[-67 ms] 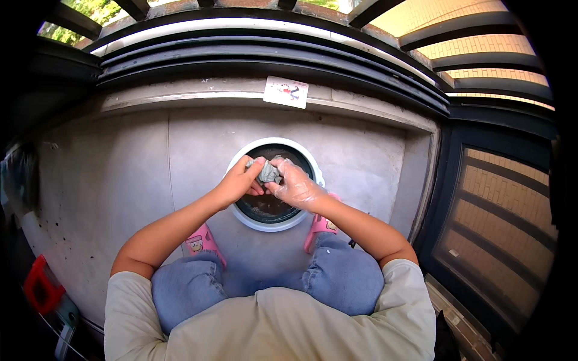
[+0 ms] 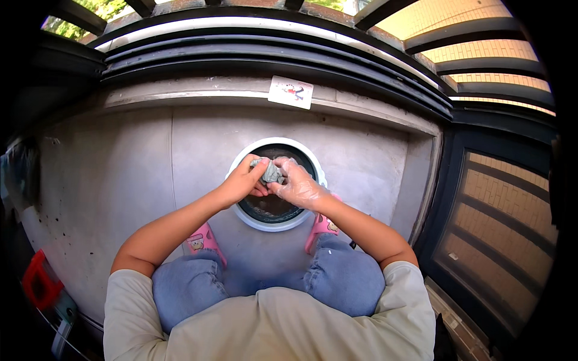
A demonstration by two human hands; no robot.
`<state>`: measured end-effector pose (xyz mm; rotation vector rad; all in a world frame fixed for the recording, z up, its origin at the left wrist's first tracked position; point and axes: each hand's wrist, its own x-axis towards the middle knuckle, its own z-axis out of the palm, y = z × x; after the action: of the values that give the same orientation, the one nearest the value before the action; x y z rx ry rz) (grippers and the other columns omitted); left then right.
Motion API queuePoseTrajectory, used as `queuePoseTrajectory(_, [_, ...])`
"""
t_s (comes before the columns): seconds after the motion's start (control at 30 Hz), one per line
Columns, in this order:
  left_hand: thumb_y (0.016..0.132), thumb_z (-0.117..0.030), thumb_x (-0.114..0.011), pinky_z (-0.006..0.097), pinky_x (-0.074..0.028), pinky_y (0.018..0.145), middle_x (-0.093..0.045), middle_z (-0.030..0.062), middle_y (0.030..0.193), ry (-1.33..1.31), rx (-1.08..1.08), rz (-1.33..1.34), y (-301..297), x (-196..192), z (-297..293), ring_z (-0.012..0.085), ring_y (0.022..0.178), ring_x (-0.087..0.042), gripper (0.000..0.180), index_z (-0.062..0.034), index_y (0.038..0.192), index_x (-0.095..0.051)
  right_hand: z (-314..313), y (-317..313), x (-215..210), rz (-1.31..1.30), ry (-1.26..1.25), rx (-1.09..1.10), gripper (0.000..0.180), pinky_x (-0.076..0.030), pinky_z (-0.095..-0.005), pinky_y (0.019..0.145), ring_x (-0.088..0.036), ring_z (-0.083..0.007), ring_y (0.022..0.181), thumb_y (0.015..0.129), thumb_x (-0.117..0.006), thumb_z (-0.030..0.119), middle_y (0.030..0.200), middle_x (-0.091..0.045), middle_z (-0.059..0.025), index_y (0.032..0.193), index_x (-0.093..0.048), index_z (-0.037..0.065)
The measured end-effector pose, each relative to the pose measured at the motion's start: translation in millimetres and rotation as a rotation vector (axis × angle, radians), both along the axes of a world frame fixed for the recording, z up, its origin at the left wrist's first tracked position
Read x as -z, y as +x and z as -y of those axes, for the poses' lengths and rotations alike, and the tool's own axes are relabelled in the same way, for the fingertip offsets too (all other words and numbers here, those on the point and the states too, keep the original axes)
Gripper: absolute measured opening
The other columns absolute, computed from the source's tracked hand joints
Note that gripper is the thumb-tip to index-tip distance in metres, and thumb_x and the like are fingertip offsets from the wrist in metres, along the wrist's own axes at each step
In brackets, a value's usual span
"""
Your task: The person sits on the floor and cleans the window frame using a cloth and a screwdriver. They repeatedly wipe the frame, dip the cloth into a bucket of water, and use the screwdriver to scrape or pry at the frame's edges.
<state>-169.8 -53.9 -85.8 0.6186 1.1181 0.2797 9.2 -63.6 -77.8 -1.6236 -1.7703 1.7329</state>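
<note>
A crumpled grey-green cloth is bunched between my two hands, above a round basin with a pale rim. Dark, murky water fills the basin below. My left hand, bare, grips the cloth from the left, thumb on top and fingers curled beneath. On the right, my right hand wears a thin clear plastic glove and closes on the cloth's other side. The hands hide part of the cloth.
Pink slippers flank the basin on the grey tiled floor. A low ledge with a picture card runs along the far side under dark railings. A dark-framed glass panel stands at right, a red-and-black object at lower left.
The whole view has shifted slightly. Both hands stay closed on the cloth over the basin, with little visible movement of their own.
</note>
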Motion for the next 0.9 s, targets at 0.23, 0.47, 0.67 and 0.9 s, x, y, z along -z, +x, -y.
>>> queuePoseTrajectory(0.23, [0.090,-0.036,-0.059,0.023,-0.040,0.057,-0.054,0.0006,0.076,0.310,0.046,-0.175,-5,1,0,0.0058,0.066,-0.048,0.030,-0.0059,0.088,-0.054,-2,2,-24,-0.223,-0.336,0.223,0.046,-0.051,-0.0257,0.069,-0.059,-0.0114,0.075,0.084,-0.064,0.006,0.091,-0.056,-0.0073,0.124,-0.041,0.001])
queuePoseTrajectory(0.47, [0.086,-0.021,-0.066,0.023,-0.046,0.065,-0.060,0.0050,0.094,0.571,-0.090,0.157,-19,-29,-21,0.0078,0.074,-0.055,0.031,-0.0038,0.106,-0.051,-38,2,-60,-0.399,-0.440,0.292,0.029,-0.051,-0.0263,0.079,-0.061,-0.0149,0.086,0.094,-0.043,0.009,0.104,-0.060,-0.0106,0.121,-0.049,-0.001])
queuePoseTrajectory(0.67, [0.084,-0.014,-0.062,0.027,-0.048,0.071,-0.061,0.0077,0.091,0.377,0.003,0.074,-41,-65,-42,0.0124,0.076,-0.058,0.026,-0.0017,0.107,-0.057,-41,-20,-70,-0.417,-0.293,0.288,0.028,-0.049,-0.0255,0.082,-0.058,-0.0139,0.093,0.090,-0.049,0.002,0.104,-0.058,-0.0084,0.118,-0.049,0.000])
queuePoseTrajectory(0.9, [0.077,-0.019,-0.067,0.028,-0.048,0.065,-0.065,0.0104,0.077,0.420,0.077,-0.204,-51,-86,-50,0.0161,0.074,-0.062,0.023,-0.0022,0.092,-0.063,-50,-23,-66,-0.462,-0.286,0.287,0.027,-0.047,-0.0249,0.079,-0.055,-0.0107,0.093,0.086,-0.060,0.003,0.103,-0.056,-0.0041,0.111,-0.050,0.004])
